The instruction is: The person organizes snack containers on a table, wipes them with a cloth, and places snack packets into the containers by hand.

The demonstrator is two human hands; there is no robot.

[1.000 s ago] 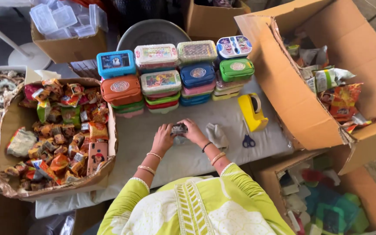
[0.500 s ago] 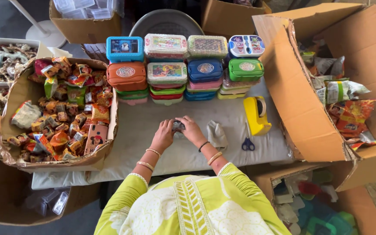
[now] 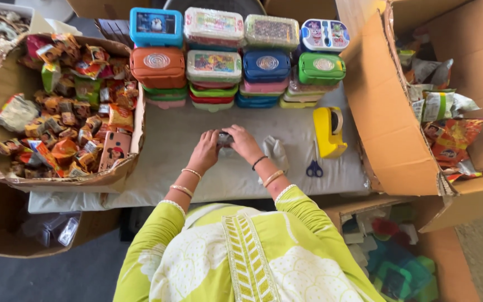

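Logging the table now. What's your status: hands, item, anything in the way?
Left hand and right hand both closed on a small packet over the grey table cover. Scissors and yellow tape dispenser lie right, apart.

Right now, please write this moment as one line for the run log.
left hand: holds small dark object | right hand: same object | surface: grey cloth-covered table | nearby: yellow plastic tape dispenser, blue-handled scissors
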